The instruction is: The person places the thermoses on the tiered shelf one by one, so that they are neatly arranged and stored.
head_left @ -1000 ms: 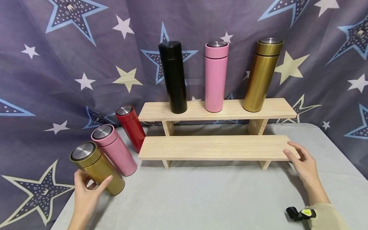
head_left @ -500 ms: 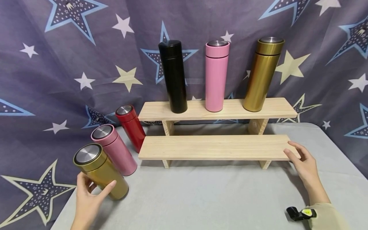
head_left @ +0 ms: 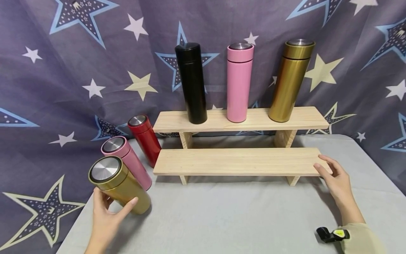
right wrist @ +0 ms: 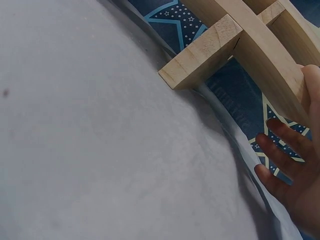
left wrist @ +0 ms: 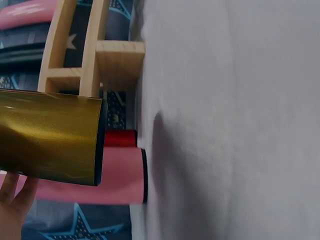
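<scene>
A gold thermos (head_left: 128,188) leans, top to the left, in my left hand (head_left: 106,218), which grips its side with thumb and fingers. The left wrist view shows the base of this gold thermos (left wrist: 55,137) raised off the cloth. Behind it stand a pink thermos (head_left: 137,167) and a red thermos (head_left: 147,143), the pink one partly hidden. My right hand (head_left: 337,181) rests at the right end of the lower wooden shelf (head_left: 236,161), thumb and index finger on the board. In the right wrist view, its other fingers (right wrist: 280,155) are spread beside the board, touching nothing.
On the upper wooden shelf (head_left: 172,120) stand a black thermos (head_left: 192,86), another pink thermos (head_left: 239,86) and another gold thermos (head_left: 290,84). A star-patterned curtain (head_left: 104,70) hangs behind. Grey cloth (head_left: 222,218) covers the table; a black strap device (head_left: 331,234) is at the right sleeve.
My left hand has carried the gold thermos rightward, lifting it off the table and overlapping more of the pink thermos. The right hand stays at the shelf's end.
</scene>
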Demonstrator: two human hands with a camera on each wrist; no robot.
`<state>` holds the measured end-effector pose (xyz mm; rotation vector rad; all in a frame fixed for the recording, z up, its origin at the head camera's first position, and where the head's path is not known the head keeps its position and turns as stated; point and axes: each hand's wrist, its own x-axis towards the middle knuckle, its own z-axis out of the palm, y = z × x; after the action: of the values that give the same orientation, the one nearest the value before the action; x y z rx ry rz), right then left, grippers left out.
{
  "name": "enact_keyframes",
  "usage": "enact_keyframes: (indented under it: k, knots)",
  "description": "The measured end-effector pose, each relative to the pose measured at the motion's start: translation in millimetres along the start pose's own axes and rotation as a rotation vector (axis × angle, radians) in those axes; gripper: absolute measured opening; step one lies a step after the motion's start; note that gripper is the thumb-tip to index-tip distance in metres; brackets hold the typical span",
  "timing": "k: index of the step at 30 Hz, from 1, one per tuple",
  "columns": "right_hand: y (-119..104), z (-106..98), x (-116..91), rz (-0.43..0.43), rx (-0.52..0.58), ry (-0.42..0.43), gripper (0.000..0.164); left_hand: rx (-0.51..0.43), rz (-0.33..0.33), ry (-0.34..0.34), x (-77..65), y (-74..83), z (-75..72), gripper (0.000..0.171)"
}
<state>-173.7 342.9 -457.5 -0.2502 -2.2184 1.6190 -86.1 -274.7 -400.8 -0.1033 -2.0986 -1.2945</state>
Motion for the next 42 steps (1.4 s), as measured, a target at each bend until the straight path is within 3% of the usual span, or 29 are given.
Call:
enact_keyframes:
  k: [6, 12, 19, 24, 42]
  knots:
    - [0, -1, 0, 0.015, -0.014, 0.002, 0.045, -0.042, 0.060, -0.026, 0.7, 2.8, 8.8, 0.090]
    - [0, -1, 1, 0.015, -0.023, 0.002, 0.045, -0.045, 0.034, -0.043, 1.4, 10.6, 19.0, 0.086]
    - [1, -1, 0, 0.005, -0.020, 0.004, 0.044, -0.083, 0.068, -0.074, 3.6, 19.6, 35.9, 0.084]
    - [1, 0, -1, -0.019, -0.008, 0.004, 0.043, -0.077, 0.044, -0.093, 2.6, 28.6, 48.4, 0.081]
    - [1, 0, -1, -0.017, -0.018, 0.003, 0.043, -0.099, 0.047, -0.255, 4.1, 39.7, 92.1, 0.086]
